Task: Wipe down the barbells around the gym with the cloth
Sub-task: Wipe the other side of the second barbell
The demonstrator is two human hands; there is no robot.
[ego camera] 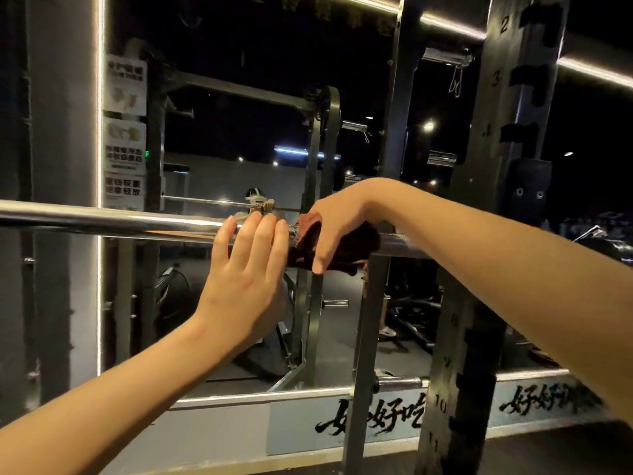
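barbell (102,219) runs level across the view. it's a long chrome steel bar, stiff and likely heavy, so it shouldn't flex or roll much under a wipe. no need to lift it, just work along it. the polished stretch on the left looks slippery; the knurled patch right of the cloth should give more bite.

rack upright (513,97) with numbered holes stands at the right. the bar seems to rest on it, but your arm hides the seat.

cloth (363,243) is dark red-brown, soft and light, draped over the bar with a loose end hanging below.

your right hand (335,224) is clamped over cloth and bar, thumb down the front. your left hand (246,269) has fingers straight and together, laid against the bar just left of the cloth, gripping nothing.

best hold is through the cloth, wrapped full round the bar.
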